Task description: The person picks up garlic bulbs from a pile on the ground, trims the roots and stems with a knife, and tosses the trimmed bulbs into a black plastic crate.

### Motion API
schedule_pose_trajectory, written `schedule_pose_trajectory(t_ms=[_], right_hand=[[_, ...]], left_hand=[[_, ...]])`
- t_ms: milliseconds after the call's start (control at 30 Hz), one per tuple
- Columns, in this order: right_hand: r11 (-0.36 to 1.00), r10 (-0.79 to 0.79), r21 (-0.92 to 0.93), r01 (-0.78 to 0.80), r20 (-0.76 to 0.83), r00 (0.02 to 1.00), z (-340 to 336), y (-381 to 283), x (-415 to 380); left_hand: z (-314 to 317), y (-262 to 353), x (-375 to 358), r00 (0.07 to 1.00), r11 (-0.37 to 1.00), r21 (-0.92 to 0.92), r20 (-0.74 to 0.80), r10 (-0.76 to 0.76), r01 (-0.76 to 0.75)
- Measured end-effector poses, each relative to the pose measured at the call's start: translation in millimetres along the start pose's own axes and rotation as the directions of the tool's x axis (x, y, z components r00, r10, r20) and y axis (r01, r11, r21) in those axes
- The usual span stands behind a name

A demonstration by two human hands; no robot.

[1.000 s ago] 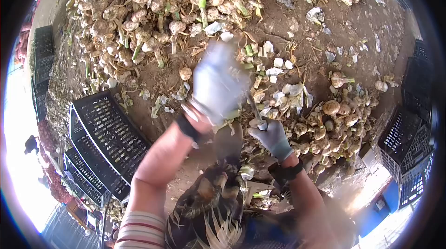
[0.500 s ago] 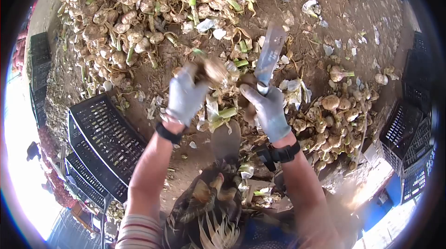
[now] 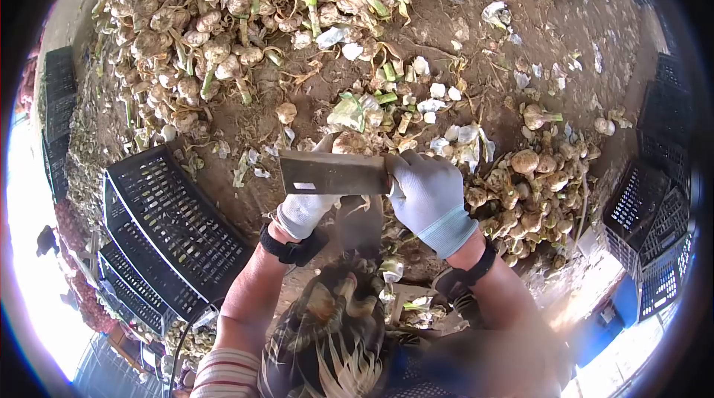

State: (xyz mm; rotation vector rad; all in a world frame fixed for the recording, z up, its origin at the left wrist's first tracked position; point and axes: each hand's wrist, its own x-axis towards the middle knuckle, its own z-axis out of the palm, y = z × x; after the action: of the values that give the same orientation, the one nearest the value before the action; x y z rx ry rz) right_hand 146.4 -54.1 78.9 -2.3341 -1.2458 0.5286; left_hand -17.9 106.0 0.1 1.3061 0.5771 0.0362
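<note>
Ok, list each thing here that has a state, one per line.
right hand: gloved, gripping the cleaver.
cleaver: held level, blade flat toward the camera.
left hand: gloved, behind the blade, holding a garlic bulb.
black crates: stacked, empty.
garlic pile: untrimmed, stalks on.

Both hands wear pale grey-white knit gloves with ribbed cuffs: the left hand [image 3: 305, 208] at about seven o'clock of the picture's centre, the right hand [image 3: 431, 197] at about four o'clock. A black strap [image 3: 291, 248] circles each wrist below the cuff. At six o'clock a striped sleeve [image 3: 223, 376] in white and red covers the left upper arm.
</note>
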Motion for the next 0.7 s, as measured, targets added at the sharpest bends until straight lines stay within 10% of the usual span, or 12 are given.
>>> schedule_pose_trajectory(t_ms=[267, 433, 567, 700], right_hand=[[1.0, -0.005, 0.027, 0.004, 0.019, 1.0, 0.4, -3.3, -0.5], [0.996, -0.028, 0.09, 0.027, 0.007, 1.0, -7.8, -13.1, -4.3], [0.996, -0.025, 0.084, 0.03, -0.057, 0.998, -18.7, -23.4, -6.5], [0.999, 0.032, 0.029, -0.032, -0.004, 0.999, -10.8, -17.5, -5.9]], left_hand=[[-6.8, 12.6, 0.5, 0.995, 0.969, -0.228, -0.01, -0.096, 0.091], [2.9, 64.2, 6.8, 0.997, 0.974, 0.221, 0.045, -0.055, 0.043], [16.1, 64.4, 20.5, 1.0, 0.993, -0.114, 0.019, -0.009, 0.011], [3.7, 63.8, 12.9, 0.979, 0.989, 0.08, 0.154, -0.133, 0.121]])
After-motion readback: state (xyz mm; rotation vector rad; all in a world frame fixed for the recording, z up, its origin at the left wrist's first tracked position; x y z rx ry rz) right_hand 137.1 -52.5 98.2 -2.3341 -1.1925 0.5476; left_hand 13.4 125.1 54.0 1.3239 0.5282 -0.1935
